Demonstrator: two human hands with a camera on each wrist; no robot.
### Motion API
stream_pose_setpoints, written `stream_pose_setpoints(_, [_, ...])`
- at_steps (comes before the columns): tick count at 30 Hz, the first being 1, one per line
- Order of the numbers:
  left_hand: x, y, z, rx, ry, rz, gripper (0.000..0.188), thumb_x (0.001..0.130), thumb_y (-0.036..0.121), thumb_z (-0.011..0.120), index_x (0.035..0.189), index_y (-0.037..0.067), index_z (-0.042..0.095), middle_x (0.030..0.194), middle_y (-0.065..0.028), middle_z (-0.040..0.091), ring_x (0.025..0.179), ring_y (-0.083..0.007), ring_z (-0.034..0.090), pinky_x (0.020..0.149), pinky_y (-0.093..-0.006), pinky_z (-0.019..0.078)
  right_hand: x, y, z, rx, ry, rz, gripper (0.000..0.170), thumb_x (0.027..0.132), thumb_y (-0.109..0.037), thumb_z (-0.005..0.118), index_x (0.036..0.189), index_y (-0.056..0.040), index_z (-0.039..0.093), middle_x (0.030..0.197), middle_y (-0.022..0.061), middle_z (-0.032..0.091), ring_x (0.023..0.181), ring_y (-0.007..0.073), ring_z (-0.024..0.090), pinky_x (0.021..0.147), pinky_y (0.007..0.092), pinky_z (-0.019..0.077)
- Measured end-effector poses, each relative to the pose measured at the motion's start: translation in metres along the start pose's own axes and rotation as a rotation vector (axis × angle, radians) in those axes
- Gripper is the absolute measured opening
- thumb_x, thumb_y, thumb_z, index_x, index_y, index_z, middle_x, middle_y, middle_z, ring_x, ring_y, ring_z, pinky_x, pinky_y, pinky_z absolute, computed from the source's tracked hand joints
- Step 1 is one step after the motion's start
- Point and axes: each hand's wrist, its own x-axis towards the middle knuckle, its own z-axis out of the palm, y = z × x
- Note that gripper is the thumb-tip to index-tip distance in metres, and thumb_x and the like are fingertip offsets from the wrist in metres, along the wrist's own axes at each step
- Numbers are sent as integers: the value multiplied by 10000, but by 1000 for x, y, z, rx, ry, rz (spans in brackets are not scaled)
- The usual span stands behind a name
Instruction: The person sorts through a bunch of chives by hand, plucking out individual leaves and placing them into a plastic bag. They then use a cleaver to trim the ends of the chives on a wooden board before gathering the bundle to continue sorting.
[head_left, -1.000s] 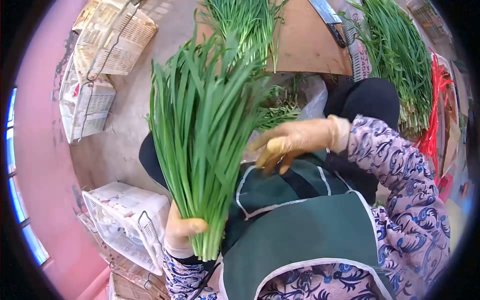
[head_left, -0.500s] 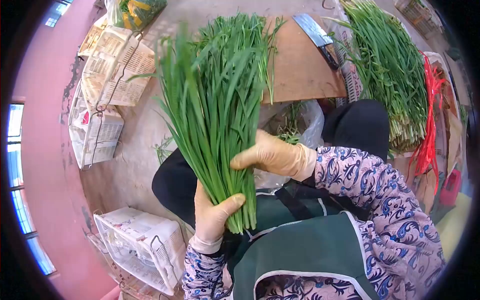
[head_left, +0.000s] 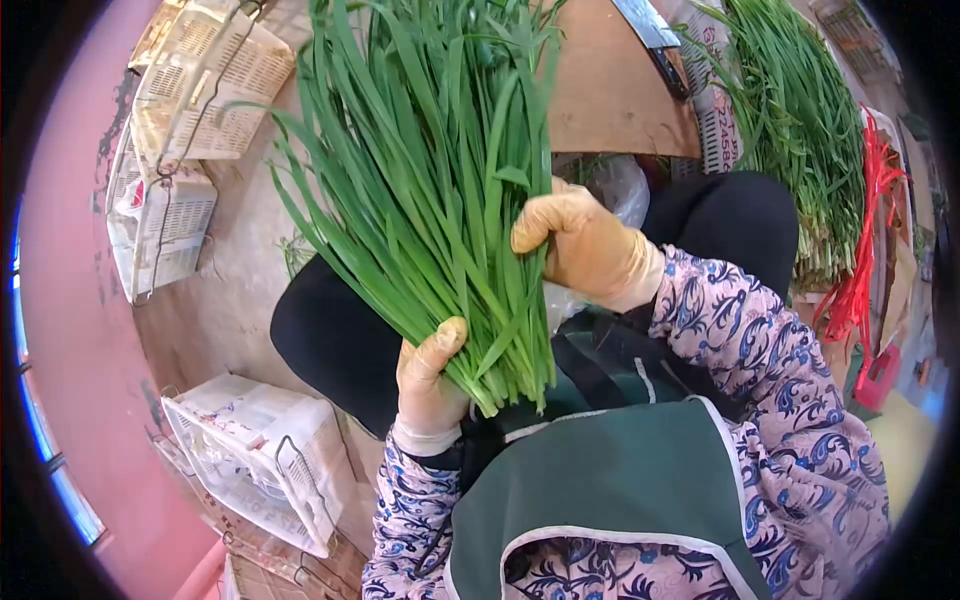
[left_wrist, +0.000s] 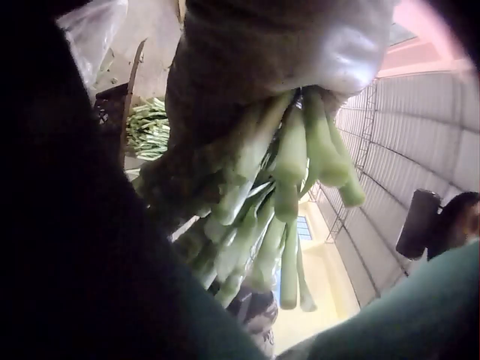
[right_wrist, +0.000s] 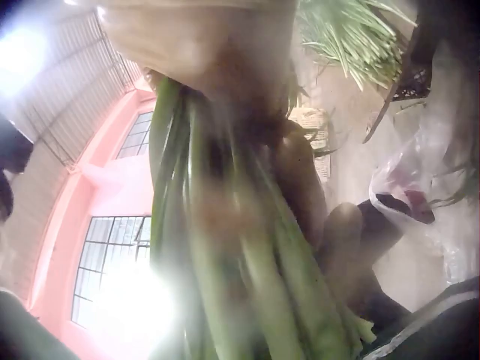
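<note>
A leafy bunch of garlic chives [head_left: 430, 190] stands fanned out in front of the green apron [head_left: 620, 480], leaves upward and pale stalk ends low. My gloved left hand [head_left: 428, 385] grips it near the base, thumb across the front and fingers hidden behind. Cut stalk ends [left_wrist: 292, 157] stick out below that hand in the left wrist view. Higher up, my gloved right hand [head_left: 590, 245] holds the bunch at its right edge, thumb on the front. In the right wrist view the stalks [right_wrist: 247, 277] run down from under the palm.
Ahead lies a brown board [head_left: 620, 100] with a knife [head_left: 655, 45] at its right edge. More chives [head_left: 790, 120] are piled at the right beside red plastic ties [head_left: 868, 240]. White plastic crates [head_left: 260, 450] stand on the left, and a clear bag [head_left: 622, 190] lies below the board.
My right hand, apart from the bunch a second ago, has come in to grip it. Since then the bunch has spread wider, with the right hand now higher above the stalk ends.
</note>
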Motion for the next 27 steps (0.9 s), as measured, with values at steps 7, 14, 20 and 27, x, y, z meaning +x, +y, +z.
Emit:
stream_pose_setpoints(7, [11,-12,1,162,-77,-104,663,736,215,850,1275,19,518,1126,-61,638,992,-177,629,885,-319,512,13,-2,27,465,189,465,279,794,-78,528,1031,28,631,896,58,648,784,136,597,756,264,490])
stream_pose_setpoints(14, [19,-20,5,428,-46,-78,466,799,-15,731,1220,26,535,1114,-52,629,984,-149,613,869,-308,513,25,-22,30,371,-37,356,706,858,-399,732,1374,-10,449,1290,74,549,1171,168,509,1003,312,414])
stream_pose_setpoints(20, [44,-48,-22,952,-62,157,608,771,132,779,1264,22,440,1082,-134,657,980,-264,657,838,-370,527,28,-4,27,53,-9,253,1166,662,-241,910,1508,-11,140,1425,151,415,1305,219,401,1109,327,315])
stream_pose_setpoints(27, [59,-42,2,1320,-10,260,780,761,183,781,1342,-18,301,1099,-209,634,996,-342,643,847,-404,513,26,5,15,91,118,275,683,727,-121,841,1316,-15,511,1208,53,605,1102,139,530,981,310,429])
